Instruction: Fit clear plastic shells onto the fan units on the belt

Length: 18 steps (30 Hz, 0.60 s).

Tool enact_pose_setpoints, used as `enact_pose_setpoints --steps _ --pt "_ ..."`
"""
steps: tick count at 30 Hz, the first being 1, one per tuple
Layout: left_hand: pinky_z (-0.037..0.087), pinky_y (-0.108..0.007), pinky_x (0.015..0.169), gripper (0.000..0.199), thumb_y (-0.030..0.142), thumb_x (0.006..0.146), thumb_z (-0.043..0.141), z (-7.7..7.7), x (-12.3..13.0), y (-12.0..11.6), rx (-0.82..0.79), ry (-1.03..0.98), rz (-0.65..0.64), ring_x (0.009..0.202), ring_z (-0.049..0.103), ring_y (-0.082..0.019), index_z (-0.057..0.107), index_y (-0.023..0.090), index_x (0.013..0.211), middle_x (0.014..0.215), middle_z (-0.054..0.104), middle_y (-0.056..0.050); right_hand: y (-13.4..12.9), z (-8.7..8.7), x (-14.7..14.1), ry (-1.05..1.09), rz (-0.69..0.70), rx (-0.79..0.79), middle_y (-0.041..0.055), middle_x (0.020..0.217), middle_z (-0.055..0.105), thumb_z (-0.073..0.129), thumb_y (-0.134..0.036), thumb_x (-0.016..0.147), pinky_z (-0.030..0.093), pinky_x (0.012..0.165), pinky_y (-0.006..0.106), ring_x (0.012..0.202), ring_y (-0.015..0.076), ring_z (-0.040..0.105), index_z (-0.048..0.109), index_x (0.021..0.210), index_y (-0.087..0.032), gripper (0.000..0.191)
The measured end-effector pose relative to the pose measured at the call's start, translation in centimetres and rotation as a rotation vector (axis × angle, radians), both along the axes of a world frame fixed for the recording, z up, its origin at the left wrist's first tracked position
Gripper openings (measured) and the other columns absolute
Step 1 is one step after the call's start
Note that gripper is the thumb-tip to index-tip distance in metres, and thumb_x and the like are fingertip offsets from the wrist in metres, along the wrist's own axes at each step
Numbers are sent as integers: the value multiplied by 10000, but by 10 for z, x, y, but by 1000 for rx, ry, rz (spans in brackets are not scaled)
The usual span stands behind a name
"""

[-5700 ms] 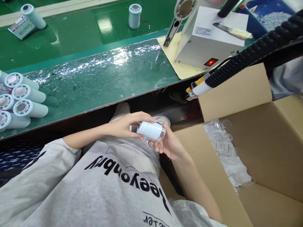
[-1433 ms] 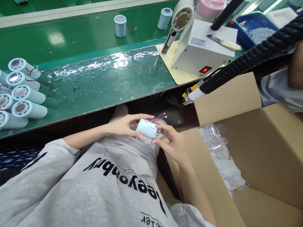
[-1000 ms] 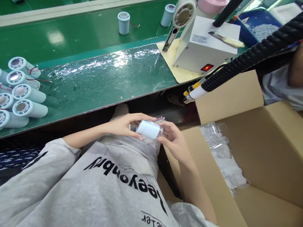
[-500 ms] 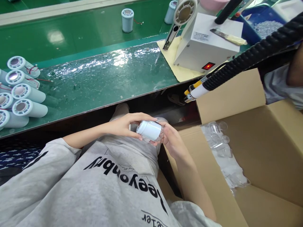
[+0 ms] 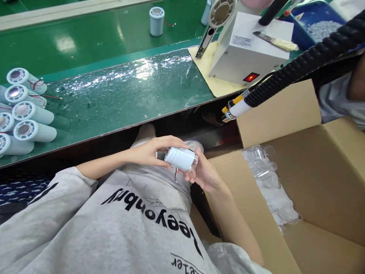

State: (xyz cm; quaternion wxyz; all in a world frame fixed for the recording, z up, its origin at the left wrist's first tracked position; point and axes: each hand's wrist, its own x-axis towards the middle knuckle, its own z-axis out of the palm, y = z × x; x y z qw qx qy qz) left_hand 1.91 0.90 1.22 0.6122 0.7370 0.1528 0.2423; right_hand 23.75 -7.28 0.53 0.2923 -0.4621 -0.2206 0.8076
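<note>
Above my lap, my left hand (image 5: pixel 154 151) grips a light blue cylinder (image 5: pixel 180 158), thumb on the near side and fingers over the far side. A clear plastic cup (image 5: pixel 195 161) surrounds the cylinder's right end. My right hand (image 5: pixel 203 173) is closed around the cup's right side, with its fingertips curled underneath. A thin red wire (image 5: pixel 175 174) hangs below the cylinder. The cylinder lies on its side, tilted slightly down to the right; its left end is partly hidden by my left hand.
Several similar light blue cylinders (image 5: pixel 35 130) lie at the bench's left; another (image 5: pixel 156 22) stands farther back. A white machine (image 5: pixel 251 49) with a lit red switch stands right. A black hose (image 5: pixel 296 62) crosses above a cardboard box (image 5: pixel 327 182) with clear plastic cups (image 5: pixel 270 180). Someone sits far right.
My right hand has slipped slightly down and around the cup, uncovering more of its clear end. The red wire now shows beneath the cylinder. My left hand has hardly moved.
</note>
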Motion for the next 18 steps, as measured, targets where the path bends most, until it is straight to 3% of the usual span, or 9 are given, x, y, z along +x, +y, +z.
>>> enact_pose_setpoints --steps 3,4,6,8,10,12,15,18 --pt "601 -304 860 594 300 787 838 7 0 -4 -54 74 35 1263 620 -278 659 267 1352 1394 625 -138 -6 -8 2 -52 59 141 91 676 701 292 -861 926 519 387 224 464 158 641 680 1000 -124 836" --pt "600 -298 856 599 304 785 836 9 0 -5 -74 95 51 1231 634 -268 655 259 1354 1380 631 -135 -8 -11 3 -107 24 264 101 766 726 324 -878 905 560 429 257 529 182 679 663 1090 -139 834" --pt "598 -286 841 626 305 779 834 13 0 -7 -133 120 80 1147 666 -239 640 249 1371 1352 646 -125 -13 -17 5 -296 -116 635 144 1126 732 521 -840 865 660 649 360 832 251 760 569 1318 -207 780" --pt "595 -266 782 667 318 783 830 15 -1 -8 -203 147 89 1010 698 -199 611 245 1409 1288 678 -115 -16 -21 7 -525 -205 1085 132 1461 579 746 -620 861 627 946 471 1215 304 673 492 1424 -311 691" --pt "588 -253 721 700 349 805 816 15 -1 -7 -252 174 67 892 707 -169 573 245 1454 1220 711 -107 -17 -21 10 -689 -158 1394 87 1548 515 786 -360 897 538 1095 528 1380 307 560 530 1407 -370 571" --pt "598 -272 761 714 362 809 820 14 -2 -5 -249 166 32 944 722 -189 565 257 1468 1252 714 -113 -18 -20 12 -715 -98 1414 81 1484 586 747 -280 928 559 1075 505 1354 298 589 588 1373 -362 479" --pt "577 -346 987 729 290 758 868 14 -2 -2 -180 91 -12 1299 625 -281 605 288 1438 1488 595 -123 -20 -18 12 -540 -135 1093 107 1357 678 739 -496 916 626 961 433 1219 290 680 593 1400 -301 542" --pt "549 -378 1064 708 239 796 835 14 -2 0 -197 56 -37 1396 559 -293 587 315 1455 1578 513 -114 -21 -16 14 -387 -174 845 85 1279 719 754 -594 866 631 932 426 1127 281 714 640 1349 -297 578"
